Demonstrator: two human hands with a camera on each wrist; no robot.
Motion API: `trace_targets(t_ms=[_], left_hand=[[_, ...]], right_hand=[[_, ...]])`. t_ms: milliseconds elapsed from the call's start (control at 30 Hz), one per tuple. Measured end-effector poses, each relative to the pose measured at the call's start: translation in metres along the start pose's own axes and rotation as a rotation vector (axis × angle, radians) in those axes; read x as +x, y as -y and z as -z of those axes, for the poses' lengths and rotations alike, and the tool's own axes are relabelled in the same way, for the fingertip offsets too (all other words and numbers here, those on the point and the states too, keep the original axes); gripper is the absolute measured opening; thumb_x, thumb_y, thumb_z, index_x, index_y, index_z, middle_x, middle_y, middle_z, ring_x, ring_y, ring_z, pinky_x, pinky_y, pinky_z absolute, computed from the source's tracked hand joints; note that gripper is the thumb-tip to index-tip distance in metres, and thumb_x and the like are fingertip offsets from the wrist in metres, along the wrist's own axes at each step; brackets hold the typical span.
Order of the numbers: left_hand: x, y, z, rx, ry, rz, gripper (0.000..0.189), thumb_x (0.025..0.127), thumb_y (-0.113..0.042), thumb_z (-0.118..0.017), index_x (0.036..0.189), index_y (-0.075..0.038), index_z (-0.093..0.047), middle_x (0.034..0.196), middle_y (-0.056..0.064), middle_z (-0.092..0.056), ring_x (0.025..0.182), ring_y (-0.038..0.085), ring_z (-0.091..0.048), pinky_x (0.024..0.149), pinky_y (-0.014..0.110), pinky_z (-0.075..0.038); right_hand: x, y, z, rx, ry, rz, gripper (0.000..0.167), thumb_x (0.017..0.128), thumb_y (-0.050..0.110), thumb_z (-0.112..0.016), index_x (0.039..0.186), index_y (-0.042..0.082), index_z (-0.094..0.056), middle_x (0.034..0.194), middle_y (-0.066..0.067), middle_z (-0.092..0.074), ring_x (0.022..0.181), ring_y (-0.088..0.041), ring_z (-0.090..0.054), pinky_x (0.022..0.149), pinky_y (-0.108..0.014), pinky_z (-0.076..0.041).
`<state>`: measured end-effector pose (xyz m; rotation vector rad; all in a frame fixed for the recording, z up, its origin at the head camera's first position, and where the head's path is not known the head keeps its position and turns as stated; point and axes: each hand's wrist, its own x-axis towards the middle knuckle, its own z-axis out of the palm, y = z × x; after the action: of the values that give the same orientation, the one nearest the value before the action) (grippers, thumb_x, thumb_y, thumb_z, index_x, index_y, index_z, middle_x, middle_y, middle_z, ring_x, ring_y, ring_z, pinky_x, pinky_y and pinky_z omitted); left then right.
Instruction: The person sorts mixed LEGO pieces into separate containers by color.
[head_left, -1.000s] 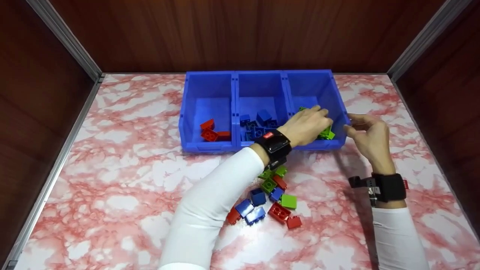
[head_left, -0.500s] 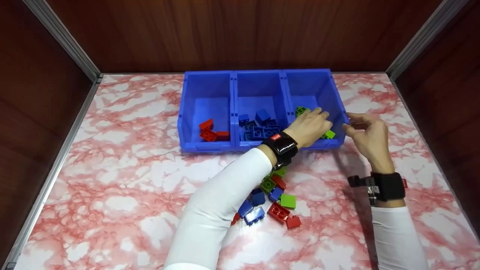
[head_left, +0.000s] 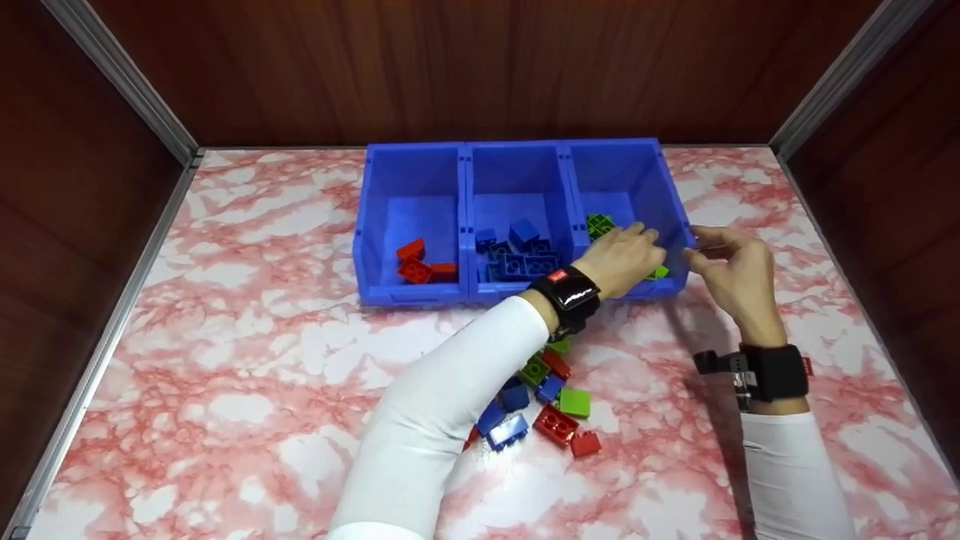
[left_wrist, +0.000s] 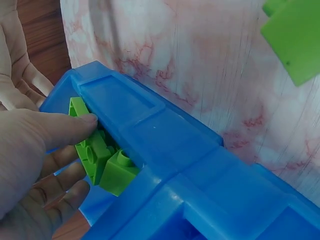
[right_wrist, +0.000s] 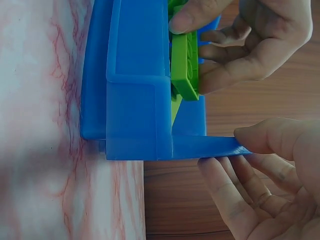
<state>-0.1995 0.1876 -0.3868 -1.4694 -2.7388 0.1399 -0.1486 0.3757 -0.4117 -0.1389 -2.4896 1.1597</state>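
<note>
My left hand (head_left: 621,262) reaches into the right compartment of the blue three-part bin (head_left: 412,294). It pinches a green toy brick (right_wrist: 186,65) between thumb and fingers, just inside the front wall. Another green brick (left_wrist: 119,174) lies right beside it in the left wrist view. Green bricks (head_left: 598,225) show behind the hand in the head view, though the hand covers part of the pile. At the bin's right side, my right hand (head_left: 739,281) grips the edge of the side wall, thumb on one face and fingers on the other.
Red bricks (head_left: 416,270) lie in the left compartment and blue bricks (head_left: 529,264) in the middle one. A mixed pile, including a red brick (head_left: 556,425) and a green brick (head_left: 574,403), lies on the marbled table before the bin, partly under the left arm. Wooden panels (head_left: 480,67) enclose the table.
My left hand has shifted slightly right and toward the bin's front, uncovering more green bricks behind it. The right hand keeps its grip on the side wall.
</note>
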Motion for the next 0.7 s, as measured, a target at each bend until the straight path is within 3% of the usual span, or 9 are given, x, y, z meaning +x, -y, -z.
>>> trace_targets(t_ms=[167,267,500,700], left_hand=[[-0.004,0.005,0.003,-0.027,0.005,0.012,0.035,0.107,-0.010,-0.054,0.141,-0.014,-0.064,0.157,0.011,-0.056,0.147,0.030,-0.053,0.123,0.042,-0.048],[-0.010,0.009,0.008,-0.060,0.019,0.013,0.039,0.107,-0.010,-0.054,0.146,-0.014,-0.061,0.161,0.013,-0.052,0.149,0.031,-0.051,0.125,0.042,-0.046],[-0.038,0.022,0.025,-0.175,0.059,0.042,0.044,0.107,-0.017,-0.056,0.151,-0.017,-0.055,0.166,0.013,-0.045,0.156,0.031,-0.042,0.131,0.043,-0.037],[-0.077,0.037,0.029,-0.181,-0.065,-0.032,0.042,0.100,-0.028,-0.070,0.138,-0.010,-0.063,0.141,0.012,-0.065,0.129,0.026,-0.061,0.113,0.035,-0.054]], right_hand=[[0.000,0.001,-0.001,-0.014,-0.002,0.002,0.033,0.090,0.009,-0.078,0.122,0.000,-0.077,0.091,0.014,-0.072,0.078,0.012,-0.063,0.069,-0.005,-0.053],[0.000,0.001,-0.001,-0.006,0.005,-0.008,0.034,0.090,0.009,-0.078,0.122,0.000,-0.077,0.088,0.020,-0.070,0.078,0.011,-0.064,0.069,-0.005,-0.053],[0.001,-0.001,0.000,0.020,0.004,-0.019,0.034,0.090,0.009,-0.077,0.122,-0.001,-0.076,0.082,0.030,-0.064,0.077,0.011,-0.064,0.068,-0.004,-0.052],[0.002,-0.003,-0.001,0.003,0.007,-0.040,0.033,0.091,0.009,-0.077,0.123,0.001,-0.077,0.081,0.032,-0.062,0.077,0.012,-0.062,0.068,-0.003,-0.052]])
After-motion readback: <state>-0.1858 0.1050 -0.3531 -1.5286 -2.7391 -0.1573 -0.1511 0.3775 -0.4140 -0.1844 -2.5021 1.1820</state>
